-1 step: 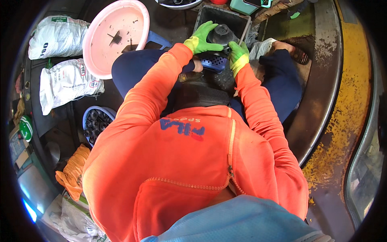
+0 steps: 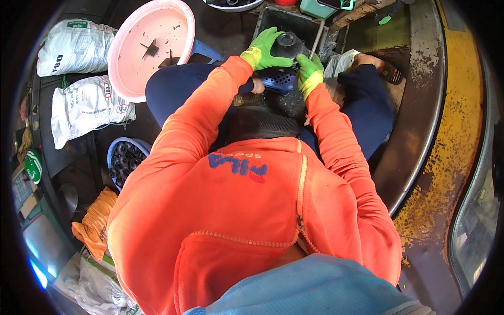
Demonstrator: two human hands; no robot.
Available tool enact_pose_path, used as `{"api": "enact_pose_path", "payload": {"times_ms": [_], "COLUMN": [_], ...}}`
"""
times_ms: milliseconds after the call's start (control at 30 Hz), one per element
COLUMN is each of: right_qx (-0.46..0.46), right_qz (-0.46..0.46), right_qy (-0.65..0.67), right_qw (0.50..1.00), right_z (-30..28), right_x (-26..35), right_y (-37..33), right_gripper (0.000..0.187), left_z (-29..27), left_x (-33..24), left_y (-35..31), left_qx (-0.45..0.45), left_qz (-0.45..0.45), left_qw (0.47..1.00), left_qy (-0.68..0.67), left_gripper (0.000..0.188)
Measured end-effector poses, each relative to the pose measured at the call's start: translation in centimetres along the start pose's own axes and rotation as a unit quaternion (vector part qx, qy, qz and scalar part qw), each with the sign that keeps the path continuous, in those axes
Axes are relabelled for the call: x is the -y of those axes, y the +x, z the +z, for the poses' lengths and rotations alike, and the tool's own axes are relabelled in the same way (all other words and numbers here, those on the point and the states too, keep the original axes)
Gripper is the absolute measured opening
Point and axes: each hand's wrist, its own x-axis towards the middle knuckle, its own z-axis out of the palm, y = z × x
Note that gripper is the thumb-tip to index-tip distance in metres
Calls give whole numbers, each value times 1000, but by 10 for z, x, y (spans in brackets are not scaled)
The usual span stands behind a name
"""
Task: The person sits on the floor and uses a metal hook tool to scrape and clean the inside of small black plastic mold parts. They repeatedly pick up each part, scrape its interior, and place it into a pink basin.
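A dark, glossy, round cup-shaped part (image 2: 287, 45) is held over a black rectangular bin (image 2: 270, 20). My left hand (image 2: 264, 51), in a green and yellow glove, curls round its left and near sides, thumb and fingers spread about it. At the part's lower right edge, my right hand (image 2: 310, 71), gloved the same way, has its fingertips pinched against it. Whether those fingers also hold something small is hidden. Just below the hands is a blue perforated clog (image 2: 278, 83).
A pink basin (image 2: 149, 39) with dark scraps stands at left, near white sacks (image 2: 86, 107). A blue basket (image 2: 128, 157) of round black parts sits by my left elbow, above an orange bag (image 2: 95, 223). A rusty yellow metal edge (image 2: 441, 152) curves along the right.
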Motion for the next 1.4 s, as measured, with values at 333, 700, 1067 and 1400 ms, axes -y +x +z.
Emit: {"api": "enact_pose_path", "payload": {"times_ms": [333, 700, 1067, 1400], "right_qx": [73, 193, 200, 159], "right_qz": [8, -50, -19, 31], "right_qy": [-157, -569, -581, -579], "right_qw": [985, 797, 789, 799], "right_z": [-9, -2, -2, -4], "right_x": [0, 7, -5, -17], "right_y": [-22, -51, -51, -48], "right_gripper": [25, 35, 54, 54], "left_z": [-10, 7, 6, 8], "left_x": [64, 100, 90, 99], "left_y": [-2, -15, -16, -13], "left_qx": [-163, -80, -78, -72], "left_qz": [25, -63, -59, -33], "left_qw": [977, 992, 993, 995], "left_qy": [136, 75, 65, 68], "left_gripper": [64, 71, 69, 68]}}
